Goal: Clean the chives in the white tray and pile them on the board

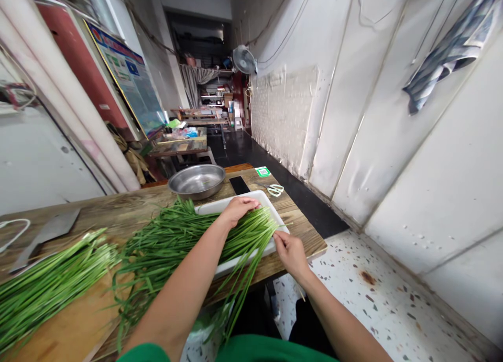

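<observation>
A big pile of garlic chives (176, 235) lies across a white tray (259, 195), its leaves spilling over the left end onto the table. My left hand (240, 209) reaches over the pile with fingers pinched together at the pale stem ends. At the tray's right side, my right hand (290, 251) pinches the stem ends of some chives, whose leaves hang down over the tray's front edge. What exactly sits between the fingertips of each hand is partly hidden. Another bundle of chives (58, 286) rests on a brown board (74, 328) at the left.
Behind the tray stand a metal bowl (196, 181), a black phone (239, 185) and scissors (275, 189). A cleaver (53, 231) lies on the wooden table (133, 207) at the left. The table's right edge is close to my right hand. A plastic bag hangs below.
</observation>
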